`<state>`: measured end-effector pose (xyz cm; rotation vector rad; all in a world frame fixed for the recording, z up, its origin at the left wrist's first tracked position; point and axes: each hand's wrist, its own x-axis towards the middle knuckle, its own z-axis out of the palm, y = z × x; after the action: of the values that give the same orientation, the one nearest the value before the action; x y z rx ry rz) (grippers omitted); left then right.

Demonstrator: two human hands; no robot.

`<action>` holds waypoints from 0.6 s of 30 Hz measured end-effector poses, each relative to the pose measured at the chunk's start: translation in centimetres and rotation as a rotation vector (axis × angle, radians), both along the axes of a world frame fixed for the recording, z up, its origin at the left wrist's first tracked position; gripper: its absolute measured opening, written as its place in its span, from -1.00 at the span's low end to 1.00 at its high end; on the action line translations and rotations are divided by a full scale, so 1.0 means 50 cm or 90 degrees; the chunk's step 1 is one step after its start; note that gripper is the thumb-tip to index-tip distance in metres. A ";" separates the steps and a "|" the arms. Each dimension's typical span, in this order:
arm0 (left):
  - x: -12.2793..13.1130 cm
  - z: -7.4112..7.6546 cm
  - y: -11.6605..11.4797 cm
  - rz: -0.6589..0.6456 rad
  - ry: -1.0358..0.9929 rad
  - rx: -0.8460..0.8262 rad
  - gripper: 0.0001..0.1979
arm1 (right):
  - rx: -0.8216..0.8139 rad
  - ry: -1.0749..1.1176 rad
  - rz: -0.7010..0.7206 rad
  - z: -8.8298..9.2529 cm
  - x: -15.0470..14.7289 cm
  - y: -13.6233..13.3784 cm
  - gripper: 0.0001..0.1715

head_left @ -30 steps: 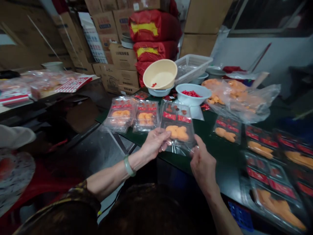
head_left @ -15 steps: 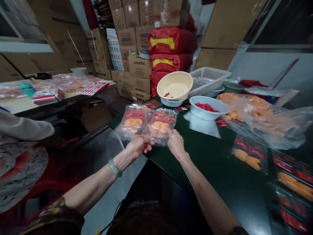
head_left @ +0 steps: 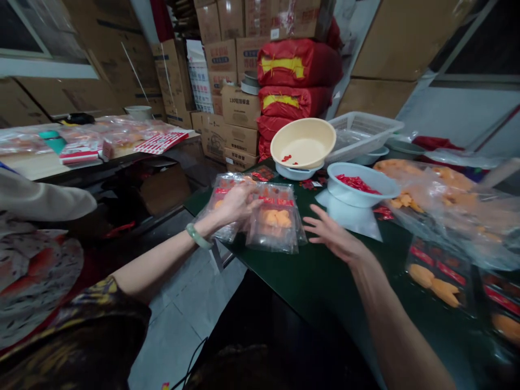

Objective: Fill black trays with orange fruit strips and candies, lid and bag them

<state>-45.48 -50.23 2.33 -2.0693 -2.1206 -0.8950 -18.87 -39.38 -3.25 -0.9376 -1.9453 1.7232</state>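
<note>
Flanking the packets point(head_left: 275, 230), seemingly to steady them: left hand point(head_left: 239, 202), grip unclear; right hand point(head_left: 336, 238), spread wide, empty

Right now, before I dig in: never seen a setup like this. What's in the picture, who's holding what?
No machine: two bare hands, seen from a camera on the person's head, facing forward and down. The left hand is at clear packs of orange pieces; whether it grips one is unclear. The right hand is open, holding nothing. The dark green table also bears a pale blue bowl with small red items, a tilted cream bowl and a clear bag of orange pieces.
</note>
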 end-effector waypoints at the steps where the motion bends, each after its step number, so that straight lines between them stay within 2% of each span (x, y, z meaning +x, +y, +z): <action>1: -0.011 0.004 0.005 0.032 0.006 0.011 -0.73 | -0.088 0.000 -0.064 0.002 -0.002 0.009 -0.13; 2: -0.020 0.009 0.003 0.077 0.000 0.034 -0.73 | -0.148 -0.015 -0.126 0.001 -0.009 0.015 -0.19; 4: -0.021 0.021 -0.019 0.164 -0.027 0.090 -0.72 | -0.203 -0.063 -0.203 -0.007 -0.033 0.019 -0.30; 5: -0.009 0.027 -0.037 0.183 -0.051 0.113 -0.72 | -0.209 -0.078 -0.214 -0.013 -0.046 0.017 -0.35; 6: 0.012 0.031 -0.059 0.169 -0.070 0.125 -0.73 | -0.203 -0.082 -0.222 -0.019 -0.056 0.012 -0.41; 7: 0.041 0.033 -0.081 0.124 -0.097 0.118 -0.76 | -0.183 -0.080 -0.238 -0.025 -0.063 0.006 -0.47; 9: 0.116 0.030 -0.122 -0.024 -0.196 0.096 -0.86 | -0.115 -0.076 -0.291 -0.035 -0.059 -0.011 -0.57; 12: 0.240 0.006 -0.141 -0.239 -0.303 0.054 -0.85 | -0.003 -0.080 -0.363 -0.039 0.006 -0.050 -0.64; 15: 0.364 -0.035 -0.083 -0.316 -0.417 -0.086 -0.84 | 0.166 -0.168 -0.433 -0.032 0.132 -0.094 -0.68; 18: 0.490 -0.083 0.033 -0.371 -0.511 -0.227 -0.81 | 0.298 -0.331 -0.542 -0.018 0.280 -0.096 -0.62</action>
<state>-20.97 -48.56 -1.82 -2.9723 -2.0880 -1.7796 -4.85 -44.20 -4.16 -1.7762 -1.6812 0.5526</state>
